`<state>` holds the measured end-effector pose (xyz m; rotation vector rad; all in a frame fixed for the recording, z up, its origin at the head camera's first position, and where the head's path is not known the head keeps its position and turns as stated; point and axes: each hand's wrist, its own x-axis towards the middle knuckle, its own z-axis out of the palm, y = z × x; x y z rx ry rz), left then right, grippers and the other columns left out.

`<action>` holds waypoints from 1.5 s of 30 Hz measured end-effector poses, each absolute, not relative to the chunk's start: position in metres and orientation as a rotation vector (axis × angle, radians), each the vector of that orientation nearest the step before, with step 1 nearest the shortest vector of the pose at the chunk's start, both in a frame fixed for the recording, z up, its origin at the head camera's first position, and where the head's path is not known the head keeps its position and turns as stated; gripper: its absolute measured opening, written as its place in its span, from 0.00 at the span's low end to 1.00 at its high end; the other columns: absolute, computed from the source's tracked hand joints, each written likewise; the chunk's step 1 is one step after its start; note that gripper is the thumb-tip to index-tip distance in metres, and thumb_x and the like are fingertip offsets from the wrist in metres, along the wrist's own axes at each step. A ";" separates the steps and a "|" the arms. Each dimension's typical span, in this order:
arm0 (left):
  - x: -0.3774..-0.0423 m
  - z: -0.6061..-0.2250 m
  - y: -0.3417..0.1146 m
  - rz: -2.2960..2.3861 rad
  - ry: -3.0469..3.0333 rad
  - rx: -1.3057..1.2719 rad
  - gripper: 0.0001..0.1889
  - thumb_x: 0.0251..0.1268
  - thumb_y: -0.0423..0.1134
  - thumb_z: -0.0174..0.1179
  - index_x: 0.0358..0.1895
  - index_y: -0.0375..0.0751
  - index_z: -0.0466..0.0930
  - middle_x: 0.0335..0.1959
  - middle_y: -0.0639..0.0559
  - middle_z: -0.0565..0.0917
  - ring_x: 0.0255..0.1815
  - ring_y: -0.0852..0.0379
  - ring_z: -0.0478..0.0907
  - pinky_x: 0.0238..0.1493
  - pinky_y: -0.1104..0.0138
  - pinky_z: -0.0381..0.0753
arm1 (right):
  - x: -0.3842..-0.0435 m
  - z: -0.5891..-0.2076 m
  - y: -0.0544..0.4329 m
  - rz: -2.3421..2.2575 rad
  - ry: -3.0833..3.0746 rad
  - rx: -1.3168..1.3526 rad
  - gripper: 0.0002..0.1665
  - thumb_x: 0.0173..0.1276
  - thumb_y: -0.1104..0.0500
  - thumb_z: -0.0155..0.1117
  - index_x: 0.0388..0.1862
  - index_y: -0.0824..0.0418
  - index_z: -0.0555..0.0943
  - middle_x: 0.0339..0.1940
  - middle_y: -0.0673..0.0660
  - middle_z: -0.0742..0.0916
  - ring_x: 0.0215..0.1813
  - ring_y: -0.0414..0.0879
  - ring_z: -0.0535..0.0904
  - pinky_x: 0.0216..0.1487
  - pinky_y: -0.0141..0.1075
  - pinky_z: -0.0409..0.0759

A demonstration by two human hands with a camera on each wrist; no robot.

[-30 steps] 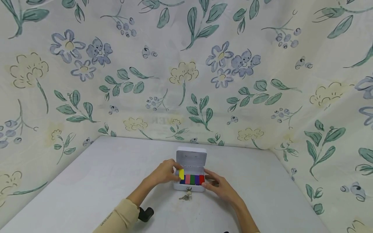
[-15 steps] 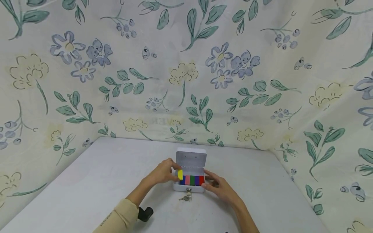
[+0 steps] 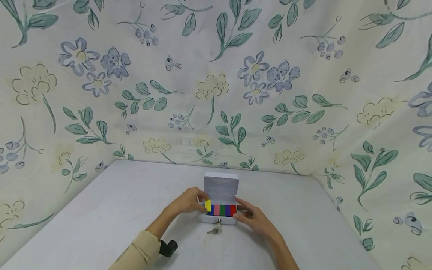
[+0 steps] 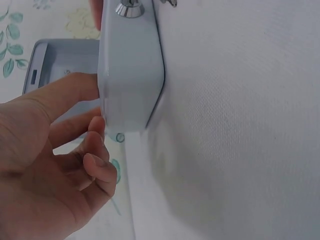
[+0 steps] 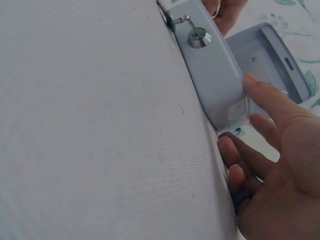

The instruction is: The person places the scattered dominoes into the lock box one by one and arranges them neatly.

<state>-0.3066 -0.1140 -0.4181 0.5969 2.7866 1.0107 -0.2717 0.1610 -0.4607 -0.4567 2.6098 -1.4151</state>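
Note:
A small pale cash box (image 3: pixel 225 221) stands on the table with its lid (image 3: pixel 221 185) raised. Inside it, a row of coloured blocks (image 3: pixel 222 210) runs blue, pink, green, purple and red from left to right. At the left end my left hand (image 3: pixel 191 200) pinches a yellow block (image 3: pixel 208 206), low over that side of the box. The left wrist view shows thumb and index reaching past the rim; the block is hidden there. My right hand (image 3: pixel 257 221) holds the box's right side, thumb at the front corner (image 5: pixel 247 92) and index finger farther back.
A key sits in the front lock (image 5: pixel 199 37), with more keys (image 3: pixel 214 231) hanging from it onto the white table (image 3: pixel 135 195). Beside the left sleeve lies a black object (image 3: pixel 168 248). Flowered cloth (image 3: pixel 189 112) rises behind the table.
My left hand has brought the yellow block slightly left and down toward the box's left end. The right hand keeps its place at the right side.

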 end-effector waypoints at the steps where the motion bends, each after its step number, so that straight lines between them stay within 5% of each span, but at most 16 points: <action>1: -0.306 -0.418 -0.114 1.012 2.774 0.588 0.19 0.46 0.37 0.76 0.45 0.36 0.87 0.31 0.50 0.79 0.35 0.55 0.71 0.33 0.67 0.70 | -0.272 -0.461 0.161 -1.416 2.608 -0.458 0.39 0.67 0.47 0.66 0.75 0.50 0.66 0.66 0.64 0.79 0.51 0.47 0.78 0.55 0.46 0.78; 8: -0.305 -0.419 -0.117 1.002 2.740 0.603 0.19 0.48 0.39 0.76 0.45 0.37 0.86 0.24 0.53 0.72 0.30 0.57 0.68 0.27 0.70 0.63 | -0.270 -0.462 0.161 -1.424 2.603 -0.464 0.39 0.67 0.47 0.66 0.75 0.51 0.66 0.66 0.64 0.79 0.52 0.48 0.78 0.54 0.45 0.77; 22: -0.318 -0.426 -0.124 0.930 2.710 0.760 0.20 0.49 0.41 0.75 0.45 0.37 0.83 0.22 0.56 0.72 0.26 0.61 0.68 0.24 0.73 0.64 | -0.269 -0.462 0.159 -1.425 2.608 -0.424 0.39 0.66 0.47 0.66 0.74 0.49 0.66 0.66 0.64 0.78 0.54 0.50 0.79 0.57 0.51 0.78; 45: -0.324 -0.421 -0.121 0.793 2.692 0.739 0.18 0.50 0.40 0.73 0.45 0.40 0.80 0.24 0.54 0.76 0.26 0.60 0.70 0.27 0.70 0.68 | -0.270 -0.461 0.160 -1.417 2.610 -0.453 0.38 0.67 0.47 0.65 0.75 0.49 0.66 0.66 0.64 0.79 0.53 0.48 0.78 0.55 0.46 0.77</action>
